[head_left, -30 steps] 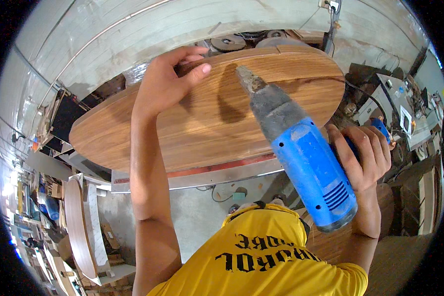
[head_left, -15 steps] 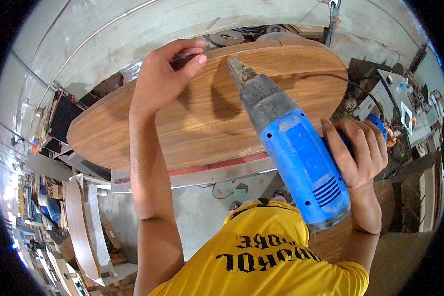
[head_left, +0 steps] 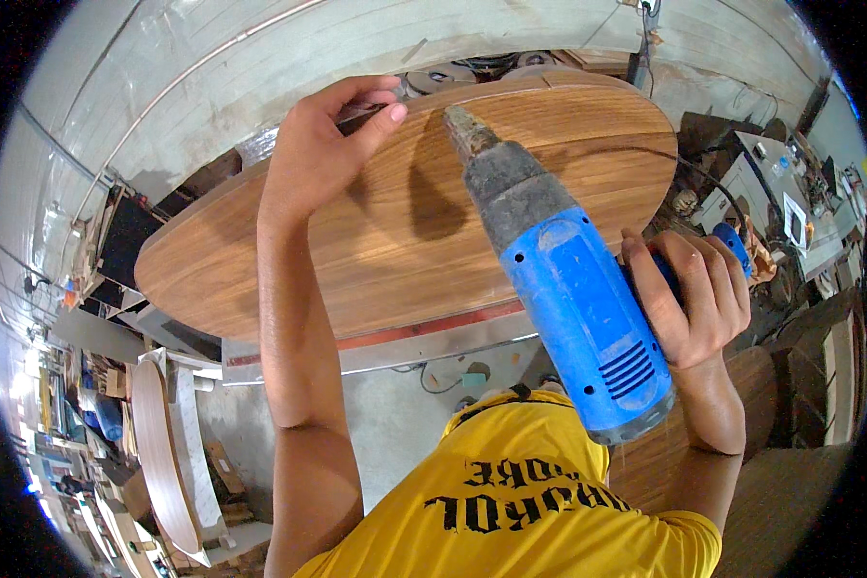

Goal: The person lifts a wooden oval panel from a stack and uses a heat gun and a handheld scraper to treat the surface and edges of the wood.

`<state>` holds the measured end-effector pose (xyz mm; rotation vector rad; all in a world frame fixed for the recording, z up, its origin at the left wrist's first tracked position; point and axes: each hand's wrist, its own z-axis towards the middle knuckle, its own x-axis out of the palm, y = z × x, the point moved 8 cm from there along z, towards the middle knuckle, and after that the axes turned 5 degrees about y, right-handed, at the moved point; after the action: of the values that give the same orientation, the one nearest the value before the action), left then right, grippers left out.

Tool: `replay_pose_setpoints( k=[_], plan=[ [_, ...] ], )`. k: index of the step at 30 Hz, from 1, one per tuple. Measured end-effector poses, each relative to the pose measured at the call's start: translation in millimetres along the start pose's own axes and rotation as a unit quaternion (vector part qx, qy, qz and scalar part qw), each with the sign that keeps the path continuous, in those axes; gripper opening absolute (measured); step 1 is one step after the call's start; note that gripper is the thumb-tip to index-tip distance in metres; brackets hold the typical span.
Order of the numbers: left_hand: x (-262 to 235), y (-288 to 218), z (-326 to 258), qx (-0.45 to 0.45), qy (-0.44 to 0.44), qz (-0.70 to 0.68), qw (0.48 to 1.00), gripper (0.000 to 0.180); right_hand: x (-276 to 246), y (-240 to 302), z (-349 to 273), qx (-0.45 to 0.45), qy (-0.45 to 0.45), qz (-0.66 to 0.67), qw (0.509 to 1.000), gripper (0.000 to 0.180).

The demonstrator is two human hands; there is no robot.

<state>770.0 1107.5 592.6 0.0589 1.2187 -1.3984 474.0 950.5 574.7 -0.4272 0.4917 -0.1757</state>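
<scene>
Nearest us, past our yellow shirt [head_left: 511, 501], our right hand [head_left: 689, 303] is wrapped round the handle of a scuffed blue heat gun [head_left: 588, 308], whose body slants up and leftward from that grip, hiding part of the smooth, wood-grained oval board [head_left: 395, 255] beyond. To the grip's left our other forearm reaches across the board, the left hand [head_left: 320, 154] bent at its far edge, thumb and fingers apart — whether they touch it we cannot tell. Past both hands lie round discs [head_left: 432, 82] — then a pale wall [head_left: 511, 27].
</scene>
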Motion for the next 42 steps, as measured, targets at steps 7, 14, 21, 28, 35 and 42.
replay_pose_setpoints(
  k=[7,14,21,28,35,42],
  plan=[
    [-0.5,-4.3,-0.6,0.001,0.003,-0.003,1.0,0.045,1.2,4.4,0.0,0.001,0.003,-0.006,1.0,0.031],
    [-2.0,-1.1,-2.0,0.014,-0.015,-0.017,1.0,0.042,-0.5,2.9,1.5,0.028,0.032,-0.003,0.999,0.029],
    [-3.2,2.0,-1.8,0.018,-0.031,-0.033,0.999,0.04,0.0,1.8,-0.7,0.03,0.025,-0.01,0.999,0.029],
    [-3.1,-0.8,-4.3,0.002,-0.023,-0.036,0.999,0.04,2.3,6.5,-2.7,0.021,-0.005,0.0,1.0,0.03],
    [-2.6,-5.5,-6.7,-0.023,-0.012,-0.011,1.0,0.041,6.1,8.7,-2.6,0.026,0.005,-0.002,1.0,0.029],
    [-3.9,-0.9,-9.2,-0.028,-0.013,-0.032,0.999,0.04,5.4,10.4,-6.5,0.026,-0.026,-0.005,0.999,0.028]
  ],
)
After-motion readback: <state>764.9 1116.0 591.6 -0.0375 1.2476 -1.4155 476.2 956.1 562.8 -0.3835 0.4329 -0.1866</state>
